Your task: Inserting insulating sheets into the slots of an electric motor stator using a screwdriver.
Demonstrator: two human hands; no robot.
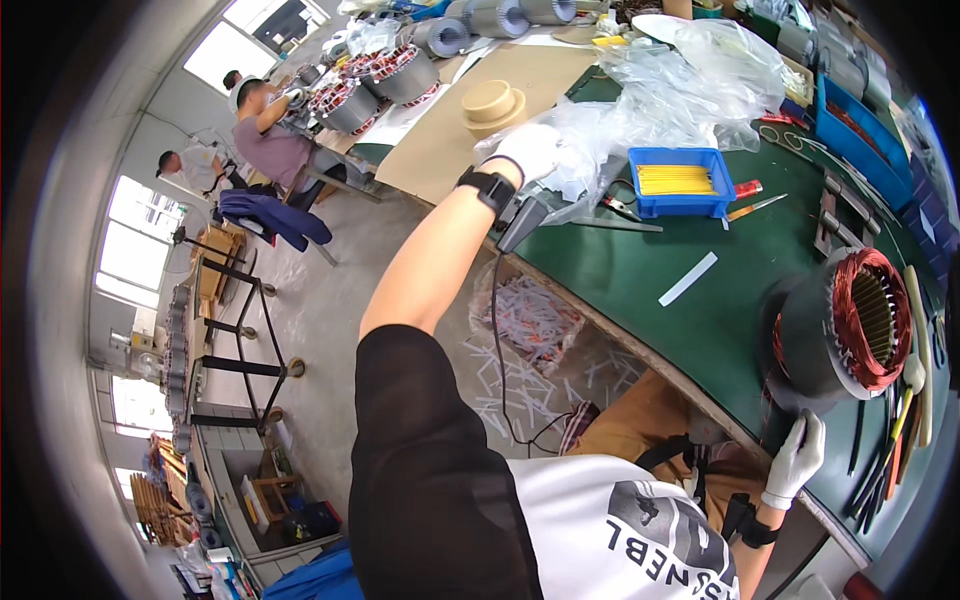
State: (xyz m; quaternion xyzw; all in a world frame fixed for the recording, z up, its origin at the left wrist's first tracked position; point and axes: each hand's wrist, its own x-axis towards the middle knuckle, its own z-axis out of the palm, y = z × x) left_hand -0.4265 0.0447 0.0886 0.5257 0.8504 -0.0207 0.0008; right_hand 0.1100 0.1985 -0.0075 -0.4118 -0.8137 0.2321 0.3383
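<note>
My left hand (532, 152), in a white glove, reaches far out over the bench beside a crumpled clear plastic bag (660, 95) and a tan ring-shaped block (492, 104). Its fingers are blurred against the plastic, so I cannot tell whether they grip it. My right hand (797, 460), also gloved, rests at the bench's near edge with fingers stretched out and holding nothing visible. Just beyond its fingertips stands a motor stator (840, 325), a grey cylinder with red-brown copper windings. Near my left wrist is a dark grey handheld device (522, 222) with a cable.
A blue tray (682, 182) holds yellow strips. Around it lie pliers (620, 205) and a white strip (689, 279). Long tools (885, 460) lie right of the stator. A box of paper scraps (530, 320) sits on the floor. Other people work at the far left.
</note>
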